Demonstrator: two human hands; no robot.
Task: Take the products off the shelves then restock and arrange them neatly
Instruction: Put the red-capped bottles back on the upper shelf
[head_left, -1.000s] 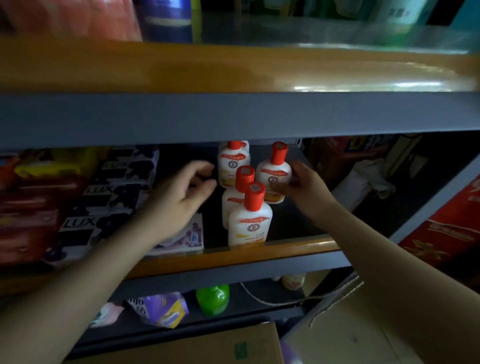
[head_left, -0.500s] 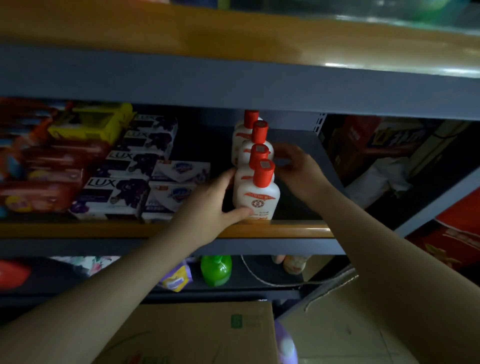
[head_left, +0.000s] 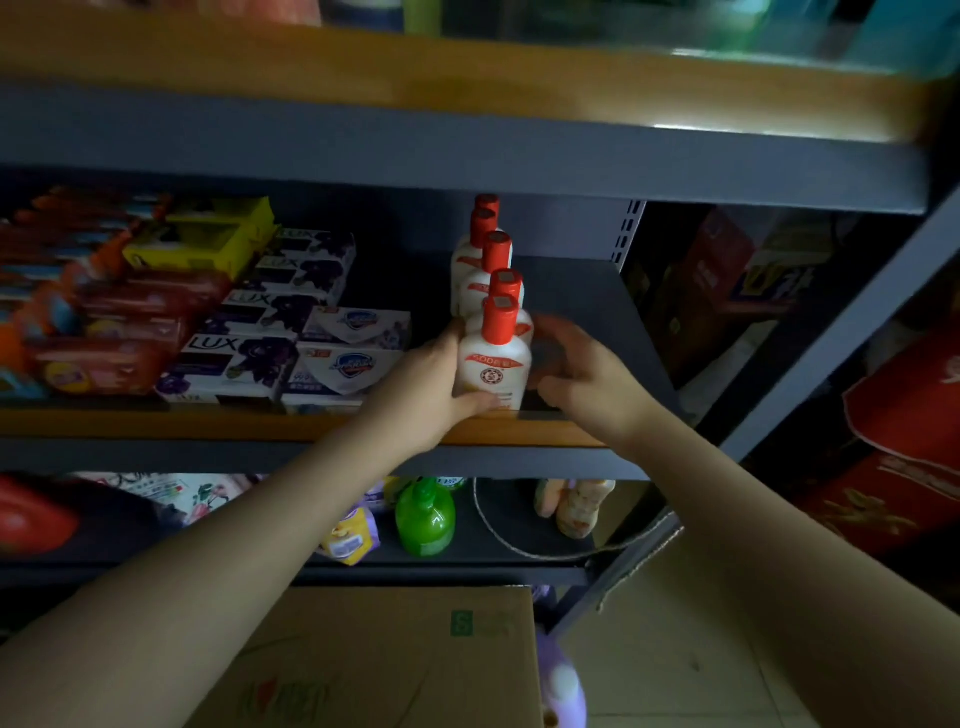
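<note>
Left hand (head_left: 423, 387): gripping the front bottle (head_left: 493, 358) from its left side, thumb curling under the label, fingers going behind.
Right hand (head_left: 587, 376): hovering just right of that bottle, fingers loosely curled and blurred; contact cannot be told.
Front bottle: standing upright between both hands at the shelf's (head_left: 291, 423) front edge.
Bottle row (head_left: 485, 262): lining up straight behind the gripped one, red caps receding.
Soap boxes (head_left: 291, 343): sitting stacked left of the left hand.
Cardboard box (head_left: 395, 660): lying below both forearms.
</note>
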